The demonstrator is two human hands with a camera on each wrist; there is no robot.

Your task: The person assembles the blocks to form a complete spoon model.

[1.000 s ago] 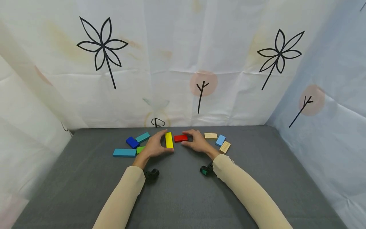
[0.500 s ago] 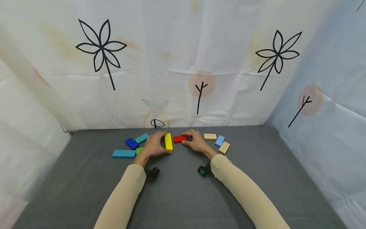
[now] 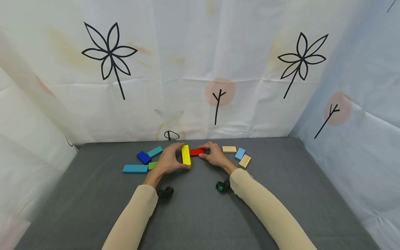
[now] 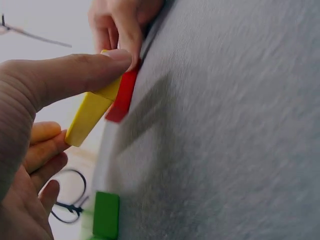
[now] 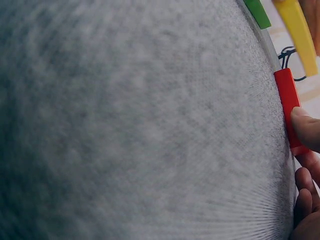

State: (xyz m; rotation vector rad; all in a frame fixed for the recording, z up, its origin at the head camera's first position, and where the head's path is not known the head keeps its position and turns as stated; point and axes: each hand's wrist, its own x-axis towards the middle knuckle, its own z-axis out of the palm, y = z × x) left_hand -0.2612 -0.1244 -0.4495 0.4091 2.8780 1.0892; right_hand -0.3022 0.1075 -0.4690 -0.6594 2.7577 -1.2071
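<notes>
My left hand grips a long yellow block by its two ends, thumb at the near end and fingertips at the far one. In the left wrist view the yellow block is raised off the grey cloth. My right hand pinches a red block between thumb and fingers. That red block lies flat on the cloth in the right wrist view. Seen from the head, the yellow block's right side is right at the red block's left end. A green block is partly hidden behind my left hand.
Left of my left hand lie a dark blue block, a teal block and a long light blue block. Beyond my right hand are two plain wood blocks and a blue block. A white cloth wall rises behind.
My left hand has shifted a little to the right with the yellow block, closing its gap to the red block. The right hand keeps its hold on the red block.
</notes>
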